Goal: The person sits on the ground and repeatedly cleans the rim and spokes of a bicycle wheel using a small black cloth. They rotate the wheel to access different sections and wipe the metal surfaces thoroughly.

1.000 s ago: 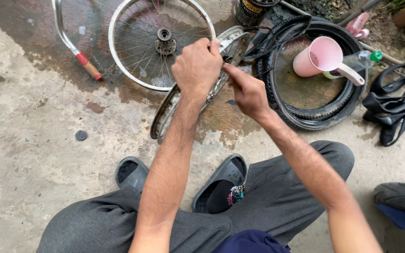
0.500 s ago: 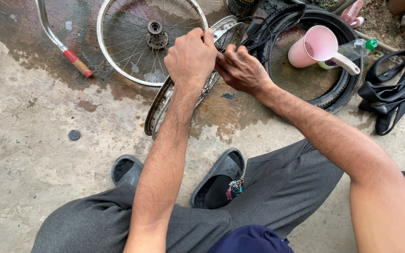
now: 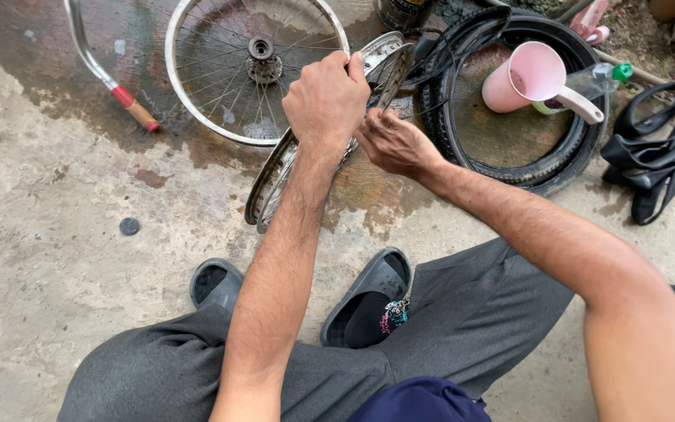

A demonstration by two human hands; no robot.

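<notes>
We record a bicycle wheel rim [image 3: 275, 176] standing on edge on the wet concrete floor [image 3: 64, 258], just ahead of the person's sandalled feet. The left hand [image 3: 326, 98] is clenched over the rim's upper edge, fingers [image 3: 336, 62] wrapped around it. The right hand [image 3: 396, 144] sits just beside it at the rim's right face, fingers curled against the spokes; whether they pinch anything we cannot tell. A second spoked wheel [image 3: 255, 66] lies flat behind the rim. To the right lies a black tyre [image 3: 525, 160], with a pink jug [image 3: 529, 78] inside its ring. A black inner tube [image 3: 658, 156] lies near the floor's right edge.
</notes>
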